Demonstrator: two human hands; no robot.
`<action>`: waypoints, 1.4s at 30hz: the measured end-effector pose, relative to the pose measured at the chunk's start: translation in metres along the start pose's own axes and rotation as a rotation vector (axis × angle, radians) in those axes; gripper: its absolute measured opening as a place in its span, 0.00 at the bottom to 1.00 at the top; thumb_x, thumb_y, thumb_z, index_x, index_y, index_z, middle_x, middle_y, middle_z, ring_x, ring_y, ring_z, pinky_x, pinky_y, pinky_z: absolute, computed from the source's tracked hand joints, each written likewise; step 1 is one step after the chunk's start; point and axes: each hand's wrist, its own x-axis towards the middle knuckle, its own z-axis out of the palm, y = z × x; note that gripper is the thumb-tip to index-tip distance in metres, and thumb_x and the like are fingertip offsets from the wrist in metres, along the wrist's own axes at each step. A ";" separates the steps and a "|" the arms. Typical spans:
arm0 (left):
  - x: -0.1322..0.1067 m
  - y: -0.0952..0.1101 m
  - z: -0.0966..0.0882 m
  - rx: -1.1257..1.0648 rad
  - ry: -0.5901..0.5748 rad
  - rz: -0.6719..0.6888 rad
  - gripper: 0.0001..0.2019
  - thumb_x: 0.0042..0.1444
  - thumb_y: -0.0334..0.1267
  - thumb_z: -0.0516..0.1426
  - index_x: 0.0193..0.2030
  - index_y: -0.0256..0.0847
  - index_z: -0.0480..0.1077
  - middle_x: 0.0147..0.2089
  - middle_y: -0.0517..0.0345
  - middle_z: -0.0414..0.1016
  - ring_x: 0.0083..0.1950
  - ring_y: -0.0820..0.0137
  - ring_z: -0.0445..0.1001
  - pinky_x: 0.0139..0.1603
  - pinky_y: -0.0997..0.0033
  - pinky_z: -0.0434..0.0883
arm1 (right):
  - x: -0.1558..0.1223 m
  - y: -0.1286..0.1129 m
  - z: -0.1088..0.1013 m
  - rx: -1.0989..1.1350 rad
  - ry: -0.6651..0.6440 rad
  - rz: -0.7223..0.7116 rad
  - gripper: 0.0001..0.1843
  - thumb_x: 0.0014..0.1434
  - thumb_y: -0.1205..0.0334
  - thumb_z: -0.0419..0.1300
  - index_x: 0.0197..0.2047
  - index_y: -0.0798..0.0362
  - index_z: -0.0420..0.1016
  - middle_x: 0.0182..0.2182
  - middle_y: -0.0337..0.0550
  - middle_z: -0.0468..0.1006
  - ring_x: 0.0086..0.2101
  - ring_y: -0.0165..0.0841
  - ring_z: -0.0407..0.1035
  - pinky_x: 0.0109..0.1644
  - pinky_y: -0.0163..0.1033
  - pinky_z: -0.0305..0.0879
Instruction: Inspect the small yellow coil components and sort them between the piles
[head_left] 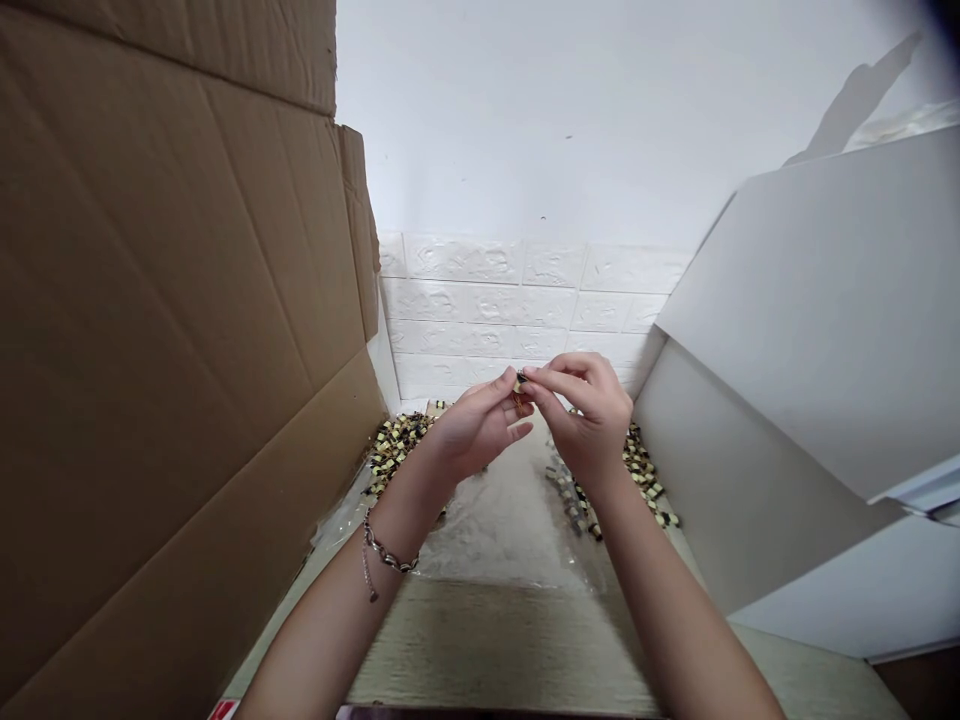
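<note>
A small coil transformer (519, 382), black and pale yellow with thin gold-coloured wire ends hanging below, is held up in front of me. My left hand (481, 425) pinches it from the left between thumb and fingers, the other fingers curled loosely underneath. From the right, my right hand (589, 415) grips its top and side between thumb and forefinger. Below lie heaps of the same parts: a left pile (397, 440) beside my left wrist and a right pile (643, 465) partly behind my right wrist. My fingers hide much of the held part.
A clear plastic sheet (495, 530) lies on the pale wooden tabletop (495, 640). A tall cardboard wall (172, 330) rises on the left, and white panels (810, 320) stand on the right. Behind is a white brick-patterned wall (480, 300).
</note>
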 end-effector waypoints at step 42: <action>-0.006 0.018 0.004 1.054 0.255 0.804 0.19 0.42 0.29 0.58 0.44 0.47 0.70 0.46 0.57 0.67 0.47 0.68 0.63 0.49 0.69 0.59 | 0.003 -0.010 0.017 1.422 -0.011 1.415 0.07 0.42 0.64 0.63 0.28 0.50 0.70 0.24 0.30 0.70 0.23 0.21 0.62 0.31 0.29 0.60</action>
